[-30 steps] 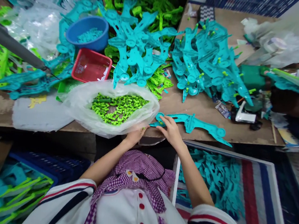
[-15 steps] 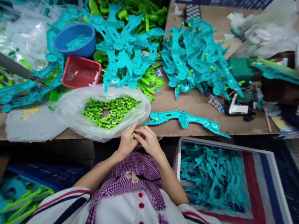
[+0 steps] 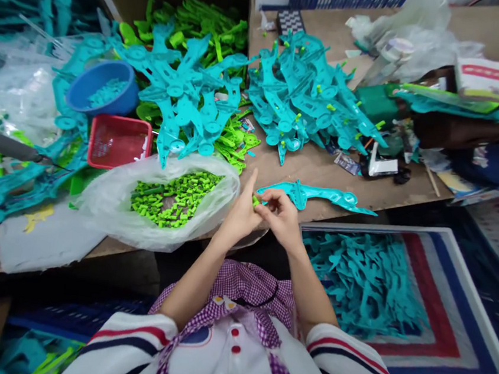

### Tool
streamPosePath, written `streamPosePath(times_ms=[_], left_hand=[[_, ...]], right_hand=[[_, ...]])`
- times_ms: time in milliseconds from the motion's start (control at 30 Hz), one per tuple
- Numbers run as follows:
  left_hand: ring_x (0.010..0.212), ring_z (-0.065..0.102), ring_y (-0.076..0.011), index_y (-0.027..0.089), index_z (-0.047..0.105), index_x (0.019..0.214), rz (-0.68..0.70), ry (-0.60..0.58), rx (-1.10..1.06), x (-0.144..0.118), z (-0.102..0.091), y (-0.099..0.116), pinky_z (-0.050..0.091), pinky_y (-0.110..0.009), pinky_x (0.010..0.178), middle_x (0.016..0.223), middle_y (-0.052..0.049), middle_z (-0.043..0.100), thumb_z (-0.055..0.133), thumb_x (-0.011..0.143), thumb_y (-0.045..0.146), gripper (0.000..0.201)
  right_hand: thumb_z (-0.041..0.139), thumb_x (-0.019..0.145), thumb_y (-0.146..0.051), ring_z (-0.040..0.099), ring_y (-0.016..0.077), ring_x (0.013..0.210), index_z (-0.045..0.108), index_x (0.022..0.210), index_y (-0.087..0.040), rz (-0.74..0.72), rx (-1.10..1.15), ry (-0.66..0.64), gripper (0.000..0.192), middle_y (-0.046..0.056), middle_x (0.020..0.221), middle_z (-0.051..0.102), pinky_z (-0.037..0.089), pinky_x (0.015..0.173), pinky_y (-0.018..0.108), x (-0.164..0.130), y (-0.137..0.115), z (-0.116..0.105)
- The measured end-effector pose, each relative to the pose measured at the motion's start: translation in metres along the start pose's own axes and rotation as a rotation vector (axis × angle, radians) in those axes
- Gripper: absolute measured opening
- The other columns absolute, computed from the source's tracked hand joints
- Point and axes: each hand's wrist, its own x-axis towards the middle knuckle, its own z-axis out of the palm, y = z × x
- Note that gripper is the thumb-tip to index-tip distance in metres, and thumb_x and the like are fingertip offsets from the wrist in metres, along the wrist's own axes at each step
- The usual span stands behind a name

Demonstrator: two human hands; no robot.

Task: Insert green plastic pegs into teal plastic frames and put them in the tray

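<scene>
While the left hand [image 3: 238,218] and right hand [image 3: 282,217] pinch 1 small green peg [image 3: 255,201] between their fingertips at the table's near edge, the teal frame [image 3: 315,194] just beyond lies unfinished; a pegged teal pile [image 3: 305,100] sits toward the far edge, the bag of pegs [image 3: 170,196] looks well stocked.

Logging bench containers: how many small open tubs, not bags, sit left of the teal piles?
2: a blue bowl at the back and a red basket just in front of it. More may hide under the parts.
</scene>
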Motion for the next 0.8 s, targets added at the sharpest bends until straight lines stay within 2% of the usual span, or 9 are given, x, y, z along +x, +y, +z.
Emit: streamPosePath(times_ms=[133, 200, 267, 333, 433, 500, 600, 700, 800], left_hand=[[0.074, 0.06, -0.0137, 0.014, 0.023, 0.152, 0.05, 0.008, -0.029, 0.025, 0.015, 0.006, 0.051, -0.027, 0.073, 0.09, -0.003, 0.066, 0.064, 0.084, 0.027, 0.081], [0.073, 0.06, -0.0137, 0.016, 0.034, 0.148, 0.075, 0.026, 0.0, 0.031, 0.027, 0.007, 0.05, -0.027, 0.073, 0.087, -0.002, 0.065, 0.063, 0.087, 0.03, 0.07], [0.078, 0.062, -0.0148, 0.02, 0.046, 0.141, 0.144, 0.011, 0.072, 0.04, 0.043, 0.008, 0.05, -0.027, 0.077, 0.092, -0.003, 0.065, 0.06, 0.09, 0.033, 0.054], [0.088, 0.064, -0.0182, 0.023, 0.055, 0.134, 0.22, -0.053, 0.201, 0.053, 0.062, 0.008, 0.049, -0.029, 0.081, 0.105, -0.006, 0.064, 0.058, 0.092, 0.037, 0.044], [0.096, 0.065, -0.0249, 0.026, 0.058, 0.132, 0.214, -0.184, 0.424, 0.073, 0.087, 0.0, 0.049, -0.032, 0.079, 0.119, -0.012, 0.06, 0.06, 0.089, 0.042, 0.046], [0.096, 0.066, -0.027, 0.026, 0.062, 0.128, 0.172, -0.245, 0.526, 0.079, 0.094, -0.01, 0.049, -0.032, 0.076, 0.118, -0.013, 0.061, 0.059, 0.089, 0.044, 0.043], [0.092, 0.066, -0.0262, 0.026, 0.068, 0.117, 0.136, -0.246, 0.593, 0.073, 0.09, -0.027, 0.049, -0.032, 0.074, 0.112, -0.011, 0.063, 0.053, 0.09, 0.049, 0.038], [0.086, 0.067, -0.0242, 0.026, 0.071, 0.112, 0.096, -0.179, 0.623, 0.064, 0.08, -0.04, 0.048, -0.031, 0.072, 0.11, -0.011, 0.063, 0.051, 0.09, 0.052, 0.04], [0.083, 0.066, -0.0221, 0.026, 0.072, 0.111, 0.091, -0.146, 0.629, 0.062, 0.074, -0.047, 0.047, -0.029, 0.071, 0.108, -0.01, 0.063, 0.053, 0.089, 0.053, 0.04]], right_hand=[[0.069, 0.081, -0.048, 0.064, 0.0176, 0.084, 0.051, 0.083, -0.022, 0.029, 0.034, 0.148, 0.031, 0.005, 0.094, 0.068, 0.054, 0.075, 0.033, 0.009, -0.001, -0.032], [0.069, 0.081, -0.047, 0.067, 0.0173, 0.083, 0.047, 0.083, -0.023, 0.029, 0.082, 0.301, 0.032, 0.005, 0.098, 0.069, 0.055, 0.075, 0.033, 0.012, 0.008, -0.058], [0.07, 0.08, -0.048, 0.068, 0.015, 0.073, 0.045, 0.084, -0.023, 0.062, 0.126, 0.478, 0.035, 0.003, 0.093, 0.069, 0.055, 0.067, 0.03, 0.017, 0.026, -0.087], [0.072, 0.076, -0.05, 0.062, 0.0115, 0.056, 0.046, 0.084, -0.023, 0.136, 0.123, 0.573, 0.039, -0.001, 0.078, 0.066, 0.05, 0.054, 0.024, 0.021, 0.046, -0.118], [0.069, 0.076, -0.055, 0.05, 0.008, 0.043, 0.053, 0.084, -0.021, 0.236, 0.002, 0.601, 0.038, -0.005, 0.061, 0.056, 0.041, 0.043, 0.02, 0.018, 0.061, -0.159], [0.062, 0.083, -0.053, 0.051, 0.0096, 0.047, 0.06, 0.088, -0.02, 0.221, -0.14, 0.618, 0.034, -0.004, 0.062, 0.056, 0.042, 0.046, 0.022, 0.009, 0.06, -0.183], [0.064, 0.083, -0.049, 0.057, 0.0138, 0.059, 0.066, 0.098, -0.021, 0.171, -0.322, 0.544, 0.032, 0.001, 0.072, 0.062, 0.048, 0.055, 0.027, -0.004, 0.058, -0.21], [0.071, 0.075, -0.052, 0.056, 0.0156, 0.058, 0.066, 0.085, -0.019, 0.232, -0.442, 0.435, 0.035, 0.002, 0.07, 0.063, 0.048, 0.055, 0.03, -0.006, 0.077, -0.226], [0.064, 0.079, -0.056, 0.058, 0.018, 0.063, 0.066, 0.077, -0.018, 0.239, -0.586, 0.336, 0.038, 0.004, 0.069, 0.064, 0.049, 0.061, 0.032, -0.001, 0.104, -0.231]])
